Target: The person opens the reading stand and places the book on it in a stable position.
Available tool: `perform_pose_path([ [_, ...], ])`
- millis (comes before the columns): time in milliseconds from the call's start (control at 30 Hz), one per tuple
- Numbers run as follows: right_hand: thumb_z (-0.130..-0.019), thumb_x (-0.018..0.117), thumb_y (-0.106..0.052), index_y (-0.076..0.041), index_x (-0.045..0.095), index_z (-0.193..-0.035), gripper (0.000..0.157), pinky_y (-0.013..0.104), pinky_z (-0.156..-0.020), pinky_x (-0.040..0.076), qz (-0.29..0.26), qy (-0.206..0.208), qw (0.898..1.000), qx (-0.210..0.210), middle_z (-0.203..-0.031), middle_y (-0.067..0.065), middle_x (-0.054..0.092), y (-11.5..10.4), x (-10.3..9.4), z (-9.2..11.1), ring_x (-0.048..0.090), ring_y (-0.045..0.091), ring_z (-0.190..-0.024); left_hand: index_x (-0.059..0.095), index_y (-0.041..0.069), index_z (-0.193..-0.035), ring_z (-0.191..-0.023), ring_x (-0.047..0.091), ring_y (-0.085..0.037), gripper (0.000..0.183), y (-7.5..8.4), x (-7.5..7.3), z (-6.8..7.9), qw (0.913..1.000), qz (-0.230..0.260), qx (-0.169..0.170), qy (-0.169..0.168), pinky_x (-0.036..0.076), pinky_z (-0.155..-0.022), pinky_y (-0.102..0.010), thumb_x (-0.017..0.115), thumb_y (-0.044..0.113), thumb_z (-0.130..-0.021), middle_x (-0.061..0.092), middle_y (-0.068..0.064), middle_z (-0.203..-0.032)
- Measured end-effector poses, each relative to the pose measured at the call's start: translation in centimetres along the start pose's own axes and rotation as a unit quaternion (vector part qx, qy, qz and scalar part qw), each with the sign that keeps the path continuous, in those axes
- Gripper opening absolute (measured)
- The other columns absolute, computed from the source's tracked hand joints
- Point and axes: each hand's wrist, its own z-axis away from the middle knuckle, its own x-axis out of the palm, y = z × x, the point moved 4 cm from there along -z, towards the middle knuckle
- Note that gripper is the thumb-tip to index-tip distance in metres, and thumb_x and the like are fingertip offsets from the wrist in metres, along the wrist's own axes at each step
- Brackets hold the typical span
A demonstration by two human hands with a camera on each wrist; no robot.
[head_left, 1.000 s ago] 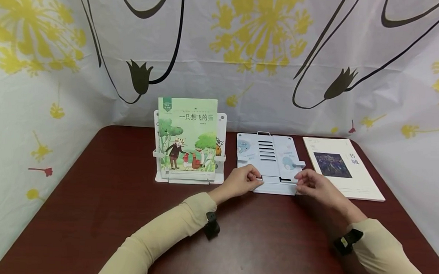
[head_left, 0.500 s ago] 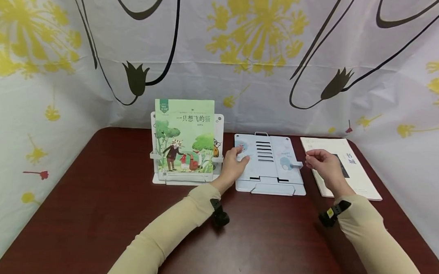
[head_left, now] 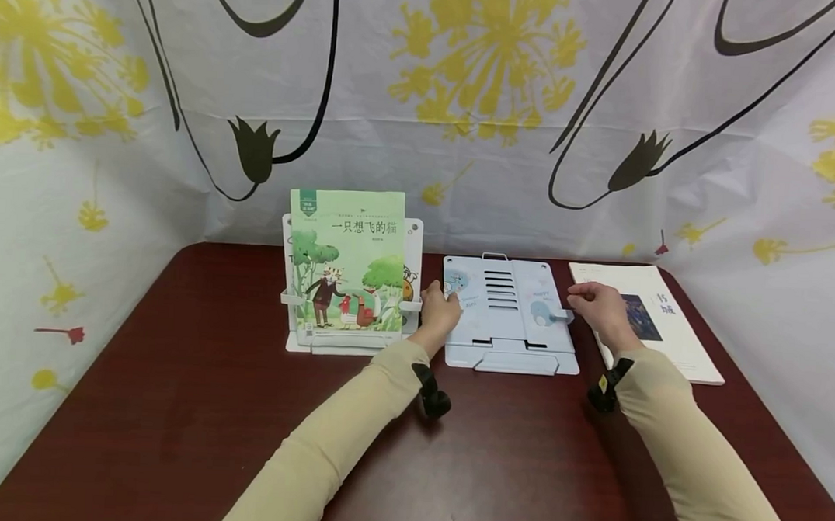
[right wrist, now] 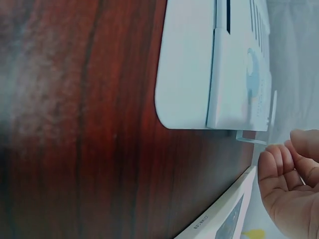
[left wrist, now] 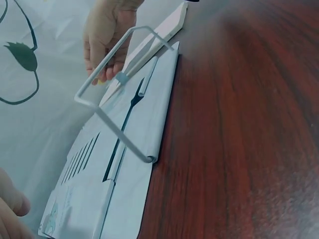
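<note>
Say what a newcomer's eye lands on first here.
The green book, upright on a white stand left of both hands. Next, the blue stand to its right, between the left hand and right hand. Then the big yellow flowers on the backdrop behind.

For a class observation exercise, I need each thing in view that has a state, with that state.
Green book: closed, propped upright
White stand: raised, supporting the green book
Blue stand: folded down, lying flat
Blue stand's front wire: standing up
Blue stand's right clip: jutting past its edge
White book: closed, lying flat
Left hand: fingers and thumb parted, by the blue stand's left edge
Right hand: fingers loosely curled, by the right clip
</note>
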Motion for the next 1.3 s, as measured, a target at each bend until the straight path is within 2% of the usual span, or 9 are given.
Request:
perform_pose_path([
  [167,-0.095,0.051,-0.011,0.009,0.057,-0.117,0.03,0.032,-0.07,0.046,0.028,-0.024,0.999,0.015,-0.113,0.029,0.057,-0.1,0.5,-0.6,0.058,0.032,-0.095,0.024,0.0,-0.147,-0.134,0.033,-0.035,0.05,-0.1,0.0,-0.4,0.9998,-0.022,-0.004,-0.004,0.031,-0.109,-0.042,0.039,0.015,-0.101,0.026,-0.023,-0.148],
  [333,-0.096,0.051,-0.013,0.008,0.056,-0.118,0.031,0.034,-0.071,0.046,0.025,-0.04,0.997,0.058,-0.116,0.027,0.055,0.2,1.2,-1.1,0.055,0.03,-0.095,0.028,-0.001,-0.145,-0.135,0.033,-0.035,0.048,0.1,-0.1,-0.3,0.9991,-0.042,-0.002,-0.002,0.03,-0.11,-0.041,0.038,0.012,-0.1,0.031,-0.024,-0.146],
  [500,-0.095,0.051,-0.011,0.009,0.055,-0.119,0.032,0.035,-0.073,0.046,0.025,-0.035,0.995,0.087,-0.119,0.028,0.054,0.5,1.5,-1.4,0.055,0.03,-0.095,0.03,-0.001,-0.145,-0.134,0.034,-0.034,0.047,0.3,0.0,-0.2,0.9993,-0.037,-0.001,-0.004,0.03,-0.11,-0.041,0.038,0.009,-0.099,0.033,-0.023,-0.145],
  [700,-0.094,0.051,-0.009,0.012,0.054,-0.121,0.034,0.035,-0.075,0.048,0.012,-0.047,0.995,0.09,-0.121,0.03,0.053,0.6,1.9,-1.6,0.056,0.03,-0.096,0.034,-0.001,-0.143,-0.134,0.036,-0.032,0.047,0.1,0.0,-0.4,0.9997,-0.024,0.004,0.005,0.031,-0.11,-0.039,0.039,0.001,-0.096,0.038,-0.019,-0.145],
  [933,-0.095,0.049,-0.01,0.009,0.051,-0.125,0.036,0.038,-0.083,0.046,-0.009,-0.061,0.993,0.104,-0.127,0.029,0.049,1.1,2.0,-1.9,0.051,0.029,-0.102,0.038,-0.001,-0.141,-0.132,0.038,-0.031,0.054,-0.1,0.0,-0.6,0.9997,-0.009,0.017,0.018,0.033,-0.108,-0.039,0.041,-0.008,-0.087,0.041,-0.019,-0.143],
  [1167,-0.096,0.046,-0.01,0.008,0.049,-0.129,0.038,0.035,-0.08,0.044,-0.034,-0.06,0.992,0.103,-0.13,0.028,0.046,1.4,2.1,-1.8,0.048,0.028,-0.102,0.038,-0.001,-0.141,-0.132,0.039,-0.029,0.054,-0.1,0.0,-0.3,0.9991,0.019,0.018,0.034,0.034,-0.108,-0.039,0.041,-0.007,-0.088,0.042,-0.018,-0.142],
  [1300,-0.097,0.045,-0.011,0.007,0.048,-0.131,0.039,0.037,-0.084,0.043,-0.049,-0.053,0.992,0.108,-0.133,0.027,0.045,1.5,2.0,-1.9,0.047,0.029,-0.106,0.04,-0.001,-0.14,-0.132,0.039,-0.028,0.051,0.0,0.1,-0.3,0.9985,0.019,0.026,0.045,0.035,-0.107,-0.038,0.042,-0.005,-0.089,0.043,-0.018,-0.142],
])
